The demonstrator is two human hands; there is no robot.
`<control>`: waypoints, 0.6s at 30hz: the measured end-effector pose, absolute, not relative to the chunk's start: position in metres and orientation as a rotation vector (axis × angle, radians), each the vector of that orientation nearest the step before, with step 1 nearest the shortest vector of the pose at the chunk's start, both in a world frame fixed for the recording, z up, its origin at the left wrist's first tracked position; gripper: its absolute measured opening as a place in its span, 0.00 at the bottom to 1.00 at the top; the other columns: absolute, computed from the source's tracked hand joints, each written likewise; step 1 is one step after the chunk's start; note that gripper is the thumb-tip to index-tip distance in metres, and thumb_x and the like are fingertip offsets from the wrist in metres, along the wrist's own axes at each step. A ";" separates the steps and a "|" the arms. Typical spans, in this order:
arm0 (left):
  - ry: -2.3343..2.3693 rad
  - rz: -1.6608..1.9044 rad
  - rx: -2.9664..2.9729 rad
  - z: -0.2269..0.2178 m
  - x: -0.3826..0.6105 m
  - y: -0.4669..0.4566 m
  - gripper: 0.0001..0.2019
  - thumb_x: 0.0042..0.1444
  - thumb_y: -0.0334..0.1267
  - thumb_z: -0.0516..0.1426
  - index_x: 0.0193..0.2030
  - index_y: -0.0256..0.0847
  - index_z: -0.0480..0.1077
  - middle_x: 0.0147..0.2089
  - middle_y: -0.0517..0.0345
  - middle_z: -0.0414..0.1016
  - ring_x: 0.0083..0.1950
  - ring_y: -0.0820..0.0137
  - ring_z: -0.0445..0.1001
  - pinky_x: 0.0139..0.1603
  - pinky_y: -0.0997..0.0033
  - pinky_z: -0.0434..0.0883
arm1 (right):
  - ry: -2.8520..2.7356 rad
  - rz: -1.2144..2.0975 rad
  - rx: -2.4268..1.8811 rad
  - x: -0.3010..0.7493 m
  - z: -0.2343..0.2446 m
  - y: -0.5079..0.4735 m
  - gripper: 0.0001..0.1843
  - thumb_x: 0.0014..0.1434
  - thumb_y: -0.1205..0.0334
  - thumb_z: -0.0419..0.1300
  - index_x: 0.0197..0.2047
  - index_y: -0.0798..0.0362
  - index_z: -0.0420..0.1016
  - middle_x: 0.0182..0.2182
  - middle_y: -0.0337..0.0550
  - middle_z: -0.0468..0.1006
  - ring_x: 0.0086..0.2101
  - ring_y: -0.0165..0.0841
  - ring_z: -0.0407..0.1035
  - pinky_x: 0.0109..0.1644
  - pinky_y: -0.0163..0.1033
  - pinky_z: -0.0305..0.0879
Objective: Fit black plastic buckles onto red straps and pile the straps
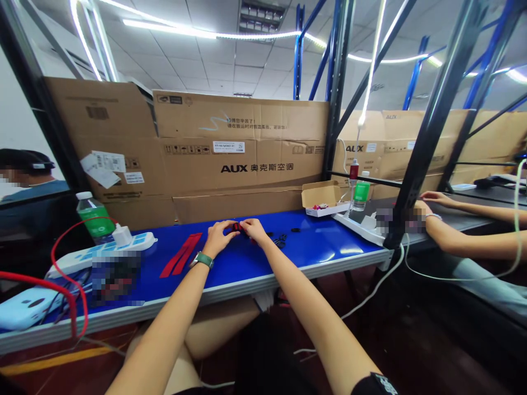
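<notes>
My left hand (218, 237) and my right hand (254, 229) meet over the blue table (313, 247), fingers pinched together on a small red and black piece (237, 227) between them. A green-strapped watch (202, 259) sits on my left wrist. Two red strips (181, 254) lie flat just left of my left hand. A few small black parts (281, 239) rest on the table right of my right hand.
A white power strip (102, 251) with a red cable and a green bottle (94, 215) stand at the left. An open cardboard box (323, 198) and another bottle (361, 193) sit at the back right. Another person's arms (465, 227) reach in at right. Large cartons (230, 153) wall the back.
</notes>
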State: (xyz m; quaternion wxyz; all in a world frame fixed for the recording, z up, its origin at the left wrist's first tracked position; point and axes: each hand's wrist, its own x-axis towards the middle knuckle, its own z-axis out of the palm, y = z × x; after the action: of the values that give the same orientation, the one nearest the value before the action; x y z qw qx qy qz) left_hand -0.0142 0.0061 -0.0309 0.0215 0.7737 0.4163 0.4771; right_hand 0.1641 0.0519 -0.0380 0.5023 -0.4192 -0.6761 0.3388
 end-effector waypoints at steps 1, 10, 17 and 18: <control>1.331 1.455 2.427 -0.031 -0.015 0.007 0.16 0.53 0.45 0.66 0.49 0.49 0.78 0.47 0.53 0.81 0.50 0.58 0.75 0.58 0.57 0.66 | -1.638 0.820 -1.036 0.164 -0.037 0.051 0.17 0.57 0.52 0.58 0.30 0.57 0.78 0.16 0.33 0.65 0.19 0.26 0.57 0.25 0.31 0.54; 1.218 1.377 2.345 -0.034 -0.014 0.008 0.14 0.54 0.47 0.65 0.44 0.43 0.77 0.43 0.54 0.83 0.44 0.61 0.80 0.51 0.61 0.74 | -1.602 0.729 -1.207 0.166 -0.028 0.038 0.10 0.53 0.61 0.59 0.30 0.56 0.81 0.18 0.34 0.70 0.21 0.26 0.62 0.26 0.29 0.56; 1.198 1.396 2.229 -0.036 -0.012 0.009 0.17 0.53 0.50 0.65 0.44 0.41 0.76 0.41 0.53 0.83 0.43 0.62 0.80 0.49 0.63 0.75 | -1.658 0.664 -1.220 0.166 -0.024 0.033 0.11 0.54 0.61 0.59 0.30 0.57 0.82 0.18 0.34 0.70 0.23 0.26 0.63 0.27 0.29 0.54; 1.204 1.383 2.235 -0.036 -0.012 0.010 0.17 0.53 0.50 0.65 0.44 0.41 0.76 0.41 0.53 0.83 0.43 0.62 0.80 0.49 0.63 0.75 | -1.653 0.646 -1.243 0.165 -0.024 0.032 0.11 0.54 0.61 0.60 0.30 0.57 0.82 0.18 0.34 0.70 0.23 0.26 0.63 0.27 0.29 0.54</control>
State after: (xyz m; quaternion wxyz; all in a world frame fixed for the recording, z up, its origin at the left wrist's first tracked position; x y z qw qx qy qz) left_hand -0.0121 0.0096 -0.0362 0.1252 0.7670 0.4132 0.4746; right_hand 0.1653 0.0324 -0.0243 0.4685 -0.5068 -0.6740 0.2634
